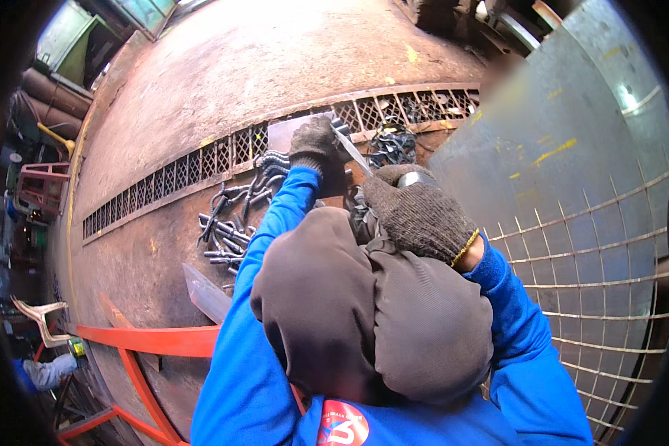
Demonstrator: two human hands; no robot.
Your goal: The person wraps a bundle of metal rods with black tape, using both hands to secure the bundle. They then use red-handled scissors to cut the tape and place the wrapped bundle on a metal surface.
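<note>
My left hand (314, 143), in a dark knit glove, is closed at the far end of my reach, beside a flat grey plate (281, 134). A dark round end (340, 125) shows at its right; whatever the fingers hold is mostly hidden. In a matching glove with a yellow cuff edge, my right hand (418, 215) grips a long, narrow, pale metal tool (355, 154), which slants up-left toward the left hand. A shiny rounded metal part (416, 178) shows at the right hand's top. Bent dark metal rods (275, 162) lie just left of my left hand.
More short rods (227, 241) are piled on the brown floor. A floor grating (223, 154) runs beyond my hands. A large grey metal sheet (550, 149) and wire mesh (602, 286) stand at right. A red-orange metal frame (156, 340) is at lower left, near a person's leg (50, 370).
</note>
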